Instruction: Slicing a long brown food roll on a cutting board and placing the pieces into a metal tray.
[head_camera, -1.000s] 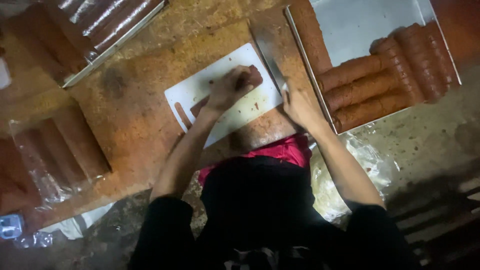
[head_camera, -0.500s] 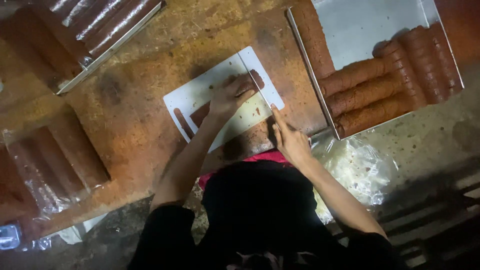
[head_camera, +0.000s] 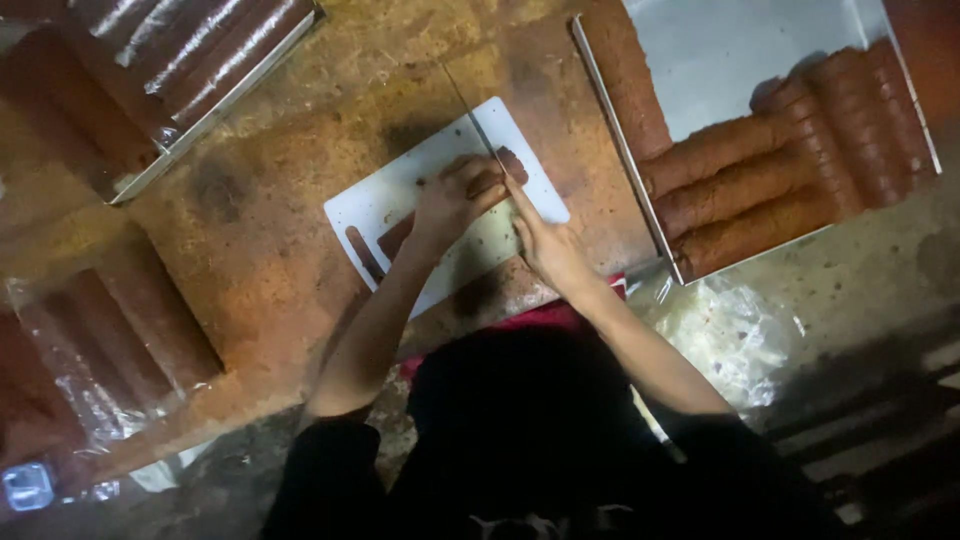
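A white cutting board (head_camera: 400, 190) lies on the stained brown table (head_camera: 270, 230). A reddish-brown sausage log (head_camera: 512, 160) rests across the board, and my left hand (head_camera: 450, 200) presses down on its middle. My right hand (head_camera: 550, 250) grips a long thin knife (head_camera: 468, 108) whose blade runs across the log just right of my left fingers. A short cut piece (head_camera: 362, 255) sits at the board's left end.
A metal tray (head_camera: 720, 60) at the right holds stacked sausage logs (head_camera: 740, 190). Another tray (head_camera: 215, 105) of wrapped logs stands at top left. More plastic-wrapped logs (head_camera: 130, 330) lie at the left. Crumpled clear plastic (head_camera: 730, 340) and a red cloth (head_camera: 540, 315) lie near my body.
My right hand has moved left from the right tray's edge to the board, bringing the knife over the log. My left hand stays on the log.
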